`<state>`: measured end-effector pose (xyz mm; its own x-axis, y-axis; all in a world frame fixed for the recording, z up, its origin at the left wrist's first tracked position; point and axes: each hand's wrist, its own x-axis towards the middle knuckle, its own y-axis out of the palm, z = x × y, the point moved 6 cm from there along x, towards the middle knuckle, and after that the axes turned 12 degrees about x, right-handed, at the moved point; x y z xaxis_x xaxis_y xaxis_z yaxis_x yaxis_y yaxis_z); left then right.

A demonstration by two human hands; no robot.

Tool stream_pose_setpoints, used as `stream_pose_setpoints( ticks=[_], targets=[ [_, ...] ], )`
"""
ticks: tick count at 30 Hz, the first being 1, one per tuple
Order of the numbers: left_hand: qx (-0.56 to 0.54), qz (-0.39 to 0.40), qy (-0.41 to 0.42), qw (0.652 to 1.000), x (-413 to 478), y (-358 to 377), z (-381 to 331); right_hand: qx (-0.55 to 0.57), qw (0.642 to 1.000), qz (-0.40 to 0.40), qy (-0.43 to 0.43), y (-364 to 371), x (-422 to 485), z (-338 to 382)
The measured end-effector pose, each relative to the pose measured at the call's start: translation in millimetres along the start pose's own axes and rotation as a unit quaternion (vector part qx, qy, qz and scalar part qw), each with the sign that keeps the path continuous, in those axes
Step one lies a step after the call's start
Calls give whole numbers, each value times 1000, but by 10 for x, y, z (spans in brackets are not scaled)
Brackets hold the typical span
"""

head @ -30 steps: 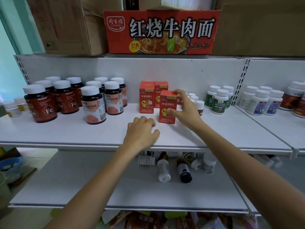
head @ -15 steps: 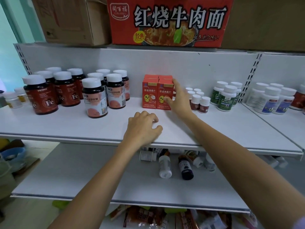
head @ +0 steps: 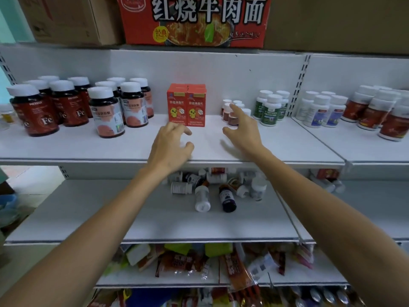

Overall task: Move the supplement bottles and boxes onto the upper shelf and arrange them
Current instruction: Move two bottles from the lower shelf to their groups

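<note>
I see left hand [head: 170, 147] loosely curled, empty, red boxes [head: 187, 105] at its twelve o'clock; right hand [head: 243, 132] fingers spread, empty, over the upper shelf [head: 66, 147].

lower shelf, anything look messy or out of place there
Yes. A cluster of small bottles on the lower shelf lies mostly toppled in a jumbled heap, caps pointing every way, whereas the upright bottles on the upper shelf stand in tidy groups.

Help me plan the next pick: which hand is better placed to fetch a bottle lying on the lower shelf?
Probably the left hand: it is empty at the front edge of the upper shelf, just above the lying bottles. The right hand, also empty, reaches further back.
</note>
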<state>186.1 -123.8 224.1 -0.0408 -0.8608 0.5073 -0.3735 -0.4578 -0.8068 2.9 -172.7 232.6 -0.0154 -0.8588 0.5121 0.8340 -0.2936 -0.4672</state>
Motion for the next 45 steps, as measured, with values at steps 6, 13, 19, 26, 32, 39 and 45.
stream_pose_setpoints(
  ticks=[6,13,19,26,32,39,45],
  targets=[
    [-45,-18,-7,999,-374,9,-311,89,996,-21,23,-365,-428,-28],
    [-91,-15,-46,995,-920,142,-517,113,993,-42,-5,-652,-1038,-137],
    [-65,83,-84,991,-1430,695,-366,55,998,20,12,-491,-1531,-587],
    [-49,140,-134,980,-1481,1306,-14,20,985,81,154,-123,-1651,-1514],
    [-77,152,-196,966,-1293,2013,308,24,969,116,217,408,-1517,-2100],
    [-91,227,-270,931,-859,2606,646,12,956,108,272,962,-1049,-2436],
    [-11,312,-256,915,-575,2945,625,35,945,145,290,1235,-935,-2605]
  ],
)
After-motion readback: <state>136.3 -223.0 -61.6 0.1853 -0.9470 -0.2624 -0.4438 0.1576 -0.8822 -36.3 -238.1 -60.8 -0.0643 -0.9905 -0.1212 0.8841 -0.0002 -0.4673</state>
